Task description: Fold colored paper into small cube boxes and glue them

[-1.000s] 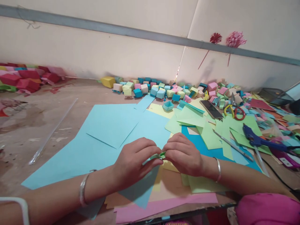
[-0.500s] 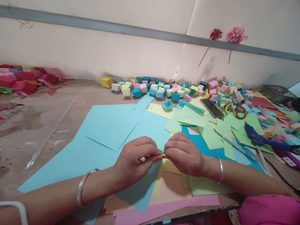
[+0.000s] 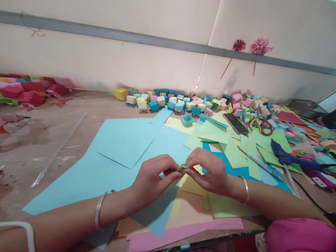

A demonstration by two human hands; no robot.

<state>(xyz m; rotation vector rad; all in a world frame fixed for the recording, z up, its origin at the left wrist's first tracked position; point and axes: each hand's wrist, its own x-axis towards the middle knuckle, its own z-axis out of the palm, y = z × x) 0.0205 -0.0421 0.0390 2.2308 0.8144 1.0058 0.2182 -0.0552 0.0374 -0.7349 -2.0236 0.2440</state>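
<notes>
My left hand (image 3: 153, 178) and my right hand (image 3: 208, 171) meet over the front middle of the table, fingers pinched on a small folded green paper piece (image 3: 183, 166) held between them. Most of the piece is hidden by my fingertips. Beneath the hands lie large light-blue paper sheets (image 3: 123, 140), with yellow, green and pink sheets (image 3: 183, 231) toward the front edge. Each wrist wears a silver bangle.
A row of small folded paper cubes (image 3: 170, 101) runs along the wall. Right of the hands are green sheets, a phone (image 3: 237, 123), scissors (image 3: 259, 124), a blue glue gun (image 3: 288, 157) and a metal ruler. A clear stick (image 3: 57, 150) lies left; red boxes (image 3: 23, 91) far left.
Both hands have lifted slightly and kept pinching the green piece, which now shows a little more between the fingertips. The view shifted a bit.
</notes>
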